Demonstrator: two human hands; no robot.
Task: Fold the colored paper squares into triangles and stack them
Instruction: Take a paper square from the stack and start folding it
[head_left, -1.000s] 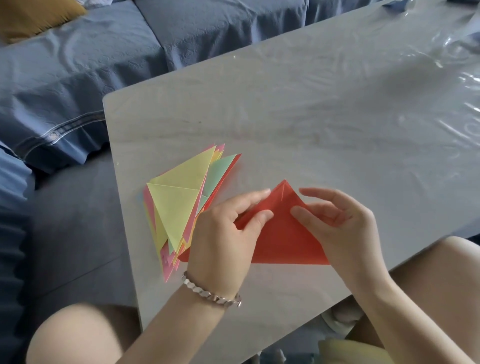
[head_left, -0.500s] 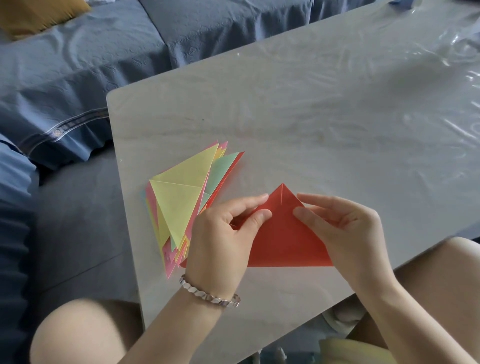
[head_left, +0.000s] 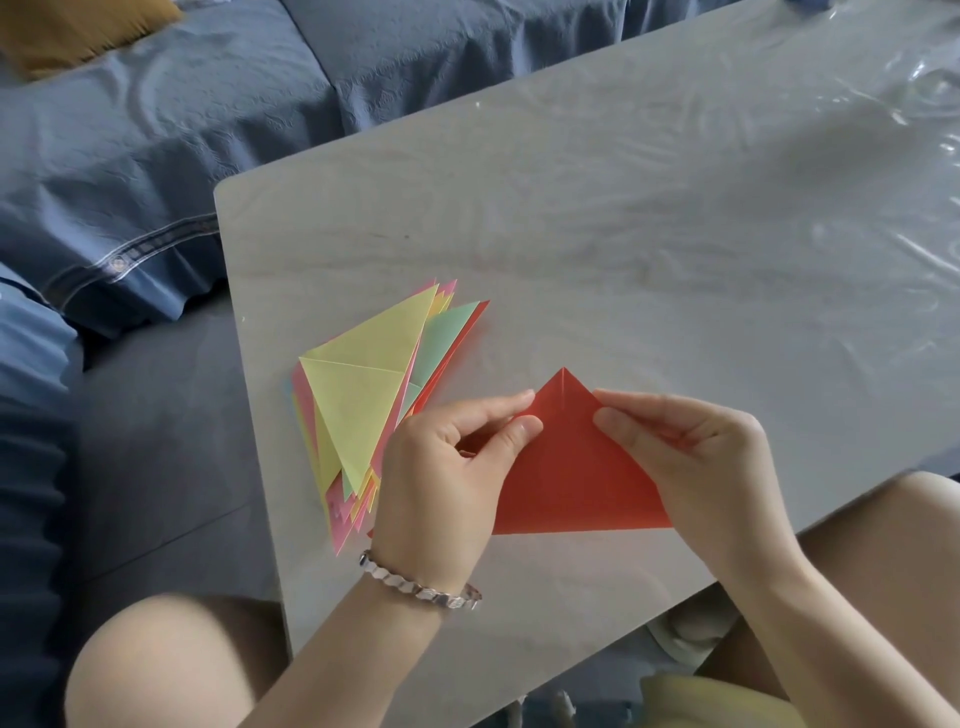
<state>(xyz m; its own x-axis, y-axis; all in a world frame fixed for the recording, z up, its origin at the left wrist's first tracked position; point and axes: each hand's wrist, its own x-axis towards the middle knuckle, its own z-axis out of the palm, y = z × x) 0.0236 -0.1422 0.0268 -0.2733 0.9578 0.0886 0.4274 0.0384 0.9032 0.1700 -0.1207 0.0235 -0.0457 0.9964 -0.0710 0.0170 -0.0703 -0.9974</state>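
Observation:
A red paper triangle (head_left: 566, 473) lies point-up near the table's front edge, held between both hands. My left hand (head_left: 447, 467) pinches its left slanted edge between thumb and index finger. My right hand (head_left: 696, 462) pinches the right slanted edge the same way. Just left of my left hand sits a fanned stack of folded triangles (head_left: 363, 395) in yellow, green, pink and red, with a yellow one on top. My left hand covers the stack's lower right part.
The grey table (head_left: 649, 234) is covered with clear plastic film that wrinkles at the far right. A blue sofa (head_left: 156, 130) with a mustard cushion (head_left: 78, 26) runs along the left and back. My bare knees show below the table's front edge.
The red triangle and both hands have shifted slightly. The pinch on both slanted edges stays the same.

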